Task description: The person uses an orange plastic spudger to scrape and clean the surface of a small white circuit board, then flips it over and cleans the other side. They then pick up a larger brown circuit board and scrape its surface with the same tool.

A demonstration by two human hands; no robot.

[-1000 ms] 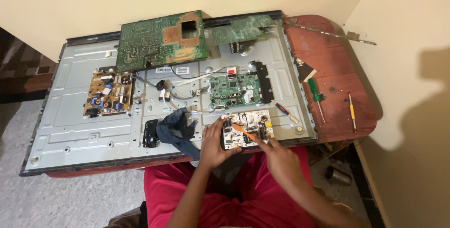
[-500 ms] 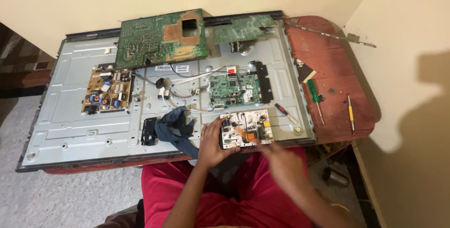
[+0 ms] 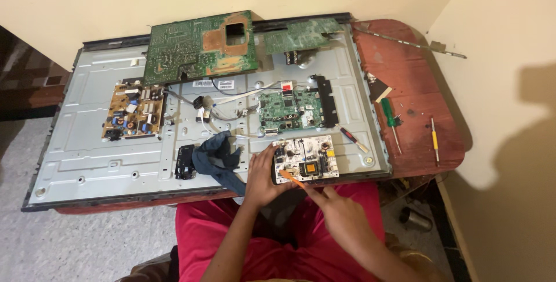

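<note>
The white circuit board (image 3: 306, 159), clamped at its edge by the left hand (image 3: 262, 175) (right hand (image 3: 341, 215) pinched on an orange tool (image 3: 291, 177)), could be scratched if the tip slipped.

Five circuit boards: two green ones (image 3: 200, 47) (image 3: 301, 33) propped at the back, one green (image 3: 289, 111) mounted, one tan (image 3: 133, 111), one white (image 3: 307, 157). Three screwdrivers (image 3: 389, 114) (image 3: 434, 140) (image 3: 353, 139). One dark cloth (image 3: 217, 157). Two hands (image 3: 260, 175) (image 3: 341, 215).
</note>
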